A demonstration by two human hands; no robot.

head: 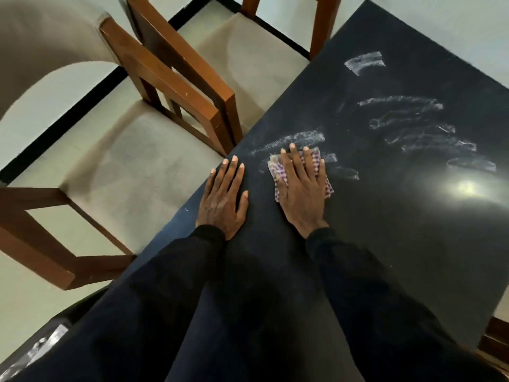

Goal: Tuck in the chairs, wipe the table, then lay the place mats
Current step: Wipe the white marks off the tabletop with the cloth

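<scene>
Right hand [301,188] lies flat with straight fingers and presses the checked cloth [316,158] onto the dark table [399,244], so the whole palm can wipe evenly. Just beside it the left hand [221,197] rests open near the table edge, probably for support. Beyond the fingertips are white streaks [399,103]; further left stand two chairs [132,166].

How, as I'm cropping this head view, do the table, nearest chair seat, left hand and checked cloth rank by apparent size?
1. table
2. nearest chair seat
3. left hand
4. checked cloth, by its visible part; the right hand covers most of it, so this last rank is unsure.
</scene>
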